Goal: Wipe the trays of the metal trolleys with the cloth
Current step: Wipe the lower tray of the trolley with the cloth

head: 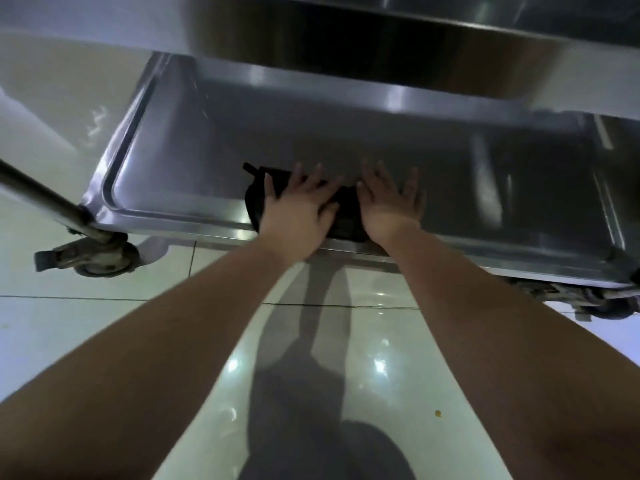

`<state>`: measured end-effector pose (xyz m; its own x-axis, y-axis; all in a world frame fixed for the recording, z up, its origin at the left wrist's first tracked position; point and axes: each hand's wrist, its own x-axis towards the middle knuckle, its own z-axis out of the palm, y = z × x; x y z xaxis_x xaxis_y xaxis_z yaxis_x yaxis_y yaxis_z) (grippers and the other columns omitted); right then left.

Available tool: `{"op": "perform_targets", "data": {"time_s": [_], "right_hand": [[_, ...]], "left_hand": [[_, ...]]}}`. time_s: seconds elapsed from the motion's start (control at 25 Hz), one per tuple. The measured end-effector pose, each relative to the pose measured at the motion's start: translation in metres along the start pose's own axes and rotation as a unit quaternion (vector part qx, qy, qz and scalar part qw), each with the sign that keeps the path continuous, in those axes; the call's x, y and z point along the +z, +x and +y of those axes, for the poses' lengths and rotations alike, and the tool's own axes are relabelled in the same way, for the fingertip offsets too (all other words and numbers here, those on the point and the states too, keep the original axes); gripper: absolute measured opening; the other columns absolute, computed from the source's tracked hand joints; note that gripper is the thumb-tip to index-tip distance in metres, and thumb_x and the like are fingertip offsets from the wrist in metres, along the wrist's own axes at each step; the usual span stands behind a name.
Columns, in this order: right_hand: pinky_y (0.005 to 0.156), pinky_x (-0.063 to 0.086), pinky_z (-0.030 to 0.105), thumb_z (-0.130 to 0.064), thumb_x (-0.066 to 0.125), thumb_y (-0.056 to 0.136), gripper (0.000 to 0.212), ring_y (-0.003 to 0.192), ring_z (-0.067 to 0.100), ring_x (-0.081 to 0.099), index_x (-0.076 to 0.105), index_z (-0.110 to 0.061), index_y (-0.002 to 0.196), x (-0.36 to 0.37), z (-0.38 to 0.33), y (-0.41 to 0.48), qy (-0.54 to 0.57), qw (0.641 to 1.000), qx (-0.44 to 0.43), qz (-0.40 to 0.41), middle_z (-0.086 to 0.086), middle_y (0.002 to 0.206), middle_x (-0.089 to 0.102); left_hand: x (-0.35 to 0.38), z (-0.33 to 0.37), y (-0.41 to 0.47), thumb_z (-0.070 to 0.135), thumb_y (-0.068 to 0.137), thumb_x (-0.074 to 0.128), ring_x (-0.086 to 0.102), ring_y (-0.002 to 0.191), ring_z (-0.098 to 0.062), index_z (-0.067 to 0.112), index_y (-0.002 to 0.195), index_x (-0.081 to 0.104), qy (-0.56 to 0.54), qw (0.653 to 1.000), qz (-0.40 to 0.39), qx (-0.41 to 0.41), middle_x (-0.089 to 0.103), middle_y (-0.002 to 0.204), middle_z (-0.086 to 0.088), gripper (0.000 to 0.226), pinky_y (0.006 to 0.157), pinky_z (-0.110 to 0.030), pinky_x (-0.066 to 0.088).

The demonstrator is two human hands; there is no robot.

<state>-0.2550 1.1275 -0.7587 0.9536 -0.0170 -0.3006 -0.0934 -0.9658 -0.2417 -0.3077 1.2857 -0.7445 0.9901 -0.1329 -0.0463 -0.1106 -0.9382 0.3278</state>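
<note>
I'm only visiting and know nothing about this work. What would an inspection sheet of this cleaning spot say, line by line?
Surface: lower tray of a metal trolley, shiny, with a raised rim; upper tray above it.
Job's things: dark cloth lying at the lower tray's near edge.
Clutter: small yellowish speck on the floor.
Hands: left hand flat on the cloth, fingers spread; right hand flat beside it, fingers straight.
Cables: nothing seen.
Surroundings: glossy tiled floor; caster wheel under the trolley's corner.
</note>
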Motion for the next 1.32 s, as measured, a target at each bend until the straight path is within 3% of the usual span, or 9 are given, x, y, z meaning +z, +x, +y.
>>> {"op": "perform_targets", "data": {"time_s": [0.12,0.32,0.48,0.64,0.88,0.96,1.2,1.32], "right_hand": [[0.114,-0.018,0.054,-0.057,0.007,0.099,0.047,0.148,0.029,-0.017,0.005,-0.059,0.146,0.016,0.011,-0.004,0.001,1.0,0.007,-0.003,-0.025,0.16,-0.005],[0.111,-0.015,0.062,-0.057,0.007,0.094,0.054,0.146,0.039,-0.017,-0.009,-0.057,0.145,0.033,0.015,-0.007,-0.087,0.994,-0.027,0.06,-0.018,0.161,-0.013],[0.112,-0.011,0.064,-0.058,0.012,0.097,0.053,0.147,0.04,-0.014,-0.002,-0.054,0.148,0.037,0.011,-0.009,-0.096,0.991,-0.028,0.089,-0.015,0.162,-0.007],[0.113,-0.011,0.063,-0.057,0.016,0.098,0.053,0.147,0.037,-0.013,-0.002,-0.055,0.148,0.037,0.011,-0.008,-0.089,0.991,-0.018,0.1,-0.016,0.162,-0.005],[0.112,-0.01,0.065,-0.05,0.014,0.099,0.053,0.147,0.038,-0.014,-0.005,-0.053,0.148,0.034,0.009,-0.009,-0.102,0.991,-0.018,0.082,-0.016,0.162,-0.01],[0.112,-0.01,0.065,-0.051,0.012,0.099,0.053,0.147,0.039,-0.014,-0.006,-0.053,0.148,0.035,0.008,-0.009,-0.098,0.991,-0.02,0.089,-0.015,0.162,-0.009],[0.113,-0.01,0.064,-0.055,0.015,0.098,0.052,0.148,0.037,-0.012,0.001,-0.054,0.148,0.035,0.008,-0.009,-0.084,0.992,-0.018,0.095,-0.016,0.162,-0.004],[0.113,-0.01,0.064,-0.056,0.016,0.098,0.052,0.148,0.036,-0.011,0.002,-0.055,0.148,0.036,0.008,-0.008,-0.081,0.992,-0.017,0.1,-0.017,0.162,-0.003]], "left_hand": [[0.019,-0.003,-0.017,0.063,0.096,0.015,-0.002,0.151,-0.023,0.054,0.149,0.006,0.074,0.996,-0.033,-0.035,0.007,0.164,0.002,0.054,0.108,-0.069,-0.01],[0.025,-0.037,0.003,0.073,0.087,0.004,-0.01,0.15,-0.029,0.065,0.14,-0.008,0.102,0.989,-0.038,-0.104,-0.002,0.164,0.004,0.055,0.097,-0.079,-0.013],[0.013,-0.038,0.107,0.07,0.094,0.016,-0.006,0.149,-0.033,0.058,0.147,0.006,0.077,0.992,-0.024,-0.1,0.002,0.164,0.002,0.055,0.099,-0.082,-0.005],[-0.003,-0.034,0.16,0.066,0.097,0.019,-0.003,0.15,-0.033,0.051,0.15,0.009,0.072,0.99,-0.067,-0.096,0.007,0.164,0.002,0.056,0.101,-0.08,-0.006],[0.016,-0.042,-0.018,0.069,0.09,0.009,0.004,0.149,-0.03,0.059,0.143,0.011,0.077,0.996,-0.04,-0.025,0.015,0.163,0.006,0.053,0.101,-0.077,-0.006],[0.017,-0.046,-0.031,0.07,0.09,0.006,0.005,0.149,-0.032,0.061,0.142,0.01,0.087,0.995,-0.046,-0.031,0.014,0.163,0.004,0.053,0.099,-0.078,-0.004],[0.005,-0.05,0.142,0.068,0.096,0.017,-0.003,0.149,-0.034,0.053,0.149,0.01,0.076,0.994,-0.056,-0.063,0.004,0.164,0.003,0.055,0.101,-0.081,-0.006],[0.001,-0.05,0.152,0.066,0.096,0.018,-0.003,0.15,-0.032,0.052,0.149,0.01,0.074,0.994,-0.051,-0.06,0.005,0.164,0.004,0.055,0.102,-0.079,-0.006]]}}
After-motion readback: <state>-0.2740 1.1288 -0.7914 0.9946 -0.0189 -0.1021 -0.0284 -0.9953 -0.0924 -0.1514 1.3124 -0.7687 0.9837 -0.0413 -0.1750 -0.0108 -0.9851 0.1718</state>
